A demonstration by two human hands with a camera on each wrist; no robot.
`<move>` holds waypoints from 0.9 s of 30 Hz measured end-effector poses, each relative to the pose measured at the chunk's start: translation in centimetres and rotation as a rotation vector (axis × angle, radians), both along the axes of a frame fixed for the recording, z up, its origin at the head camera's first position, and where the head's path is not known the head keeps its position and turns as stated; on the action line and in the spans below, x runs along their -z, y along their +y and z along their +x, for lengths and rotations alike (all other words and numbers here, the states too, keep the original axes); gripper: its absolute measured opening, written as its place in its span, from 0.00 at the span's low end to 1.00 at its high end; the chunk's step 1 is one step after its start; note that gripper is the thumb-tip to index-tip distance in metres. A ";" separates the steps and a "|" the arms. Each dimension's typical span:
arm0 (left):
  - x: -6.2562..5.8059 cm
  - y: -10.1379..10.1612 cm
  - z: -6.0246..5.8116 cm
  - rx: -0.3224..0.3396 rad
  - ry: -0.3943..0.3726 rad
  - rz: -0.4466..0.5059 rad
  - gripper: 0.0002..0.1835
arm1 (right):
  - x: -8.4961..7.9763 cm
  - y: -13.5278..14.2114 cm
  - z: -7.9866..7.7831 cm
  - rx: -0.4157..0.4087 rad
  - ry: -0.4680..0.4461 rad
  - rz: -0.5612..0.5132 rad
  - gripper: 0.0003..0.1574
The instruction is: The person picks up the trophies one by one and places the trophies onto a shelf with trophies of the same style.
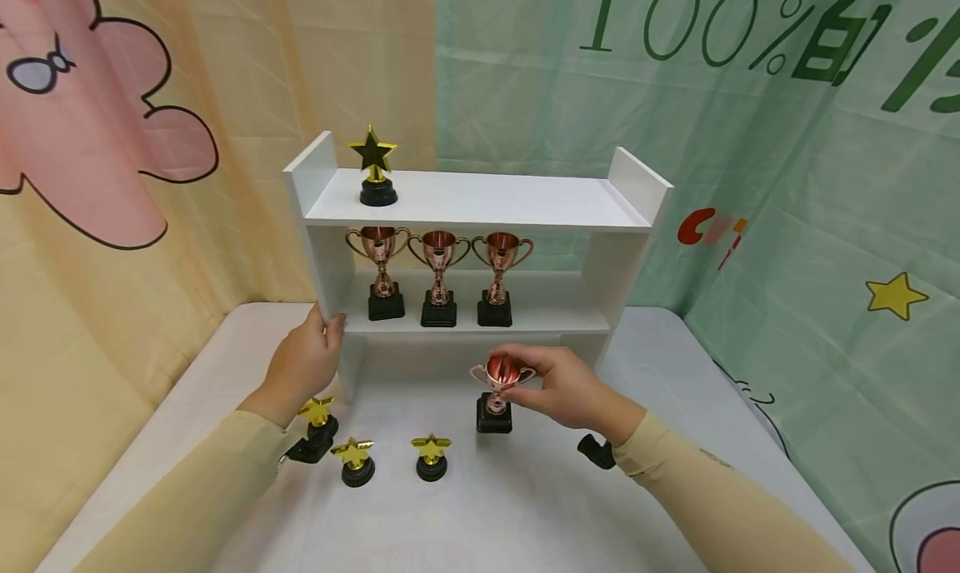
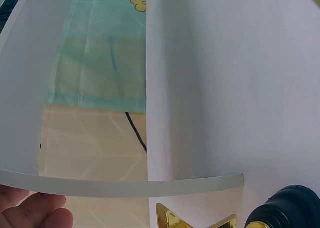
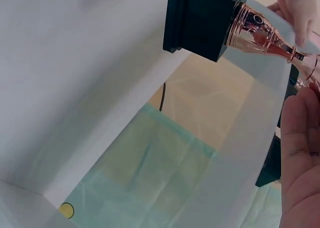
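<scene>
The right hand (image 1: 566,390) pinches a copper cup trophy (image 1: 497,377) between thumb and fingers at the bowl. The trophy is upright in the head view, in front of the lowest compartment of a white shelf unit (image 1: 472,198); whether its black base bears on the table (image 1: 480,523) cannot be determined. The left hand (image 1: 296,365) grips the front edge of the unit's left side panel (image 1: 330,261), near the middle board; the left wrist view shows only part of its fingers, just beside that panel. Three matching copper cups (image 1: 438,252) stand upright in a row on the middle board, left of the trophy held or above it. One gold star trophy (image 1: 372,161) stands at the left of the top board. Two smaller-looking star trophies (image 1: 431,456) are on the table before the unit; a third star (image 1: 315,411) is partly hidden by the left wrist. A black object (image 1: 595,450), partly covered, lies by the right sleeve (image 1: 675,465).
</scene>
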State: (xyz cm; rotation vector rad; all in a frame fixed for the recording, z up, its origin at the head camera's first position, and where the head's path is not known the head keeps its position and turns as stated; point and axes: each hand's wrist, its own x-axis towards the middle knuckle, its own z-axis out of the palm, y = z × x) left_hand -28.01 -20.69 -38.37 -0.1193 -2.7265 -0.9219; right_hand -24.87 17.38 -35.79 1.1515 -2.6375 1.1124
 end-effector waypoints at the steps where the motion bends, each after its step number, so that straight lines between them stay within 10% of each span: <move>1: 0.0 0.0 0.0 -0.002 0.006 -0.002 0.36 | -0.1 0.1 0.1 -0.002 0.006 -0.002 0.29; 27: 0.2 -0.1 -0.1 0.007 -0.003 0.012 0.37 | -4.5 4.0 0.2 0.089 0.090 -0.027 0.32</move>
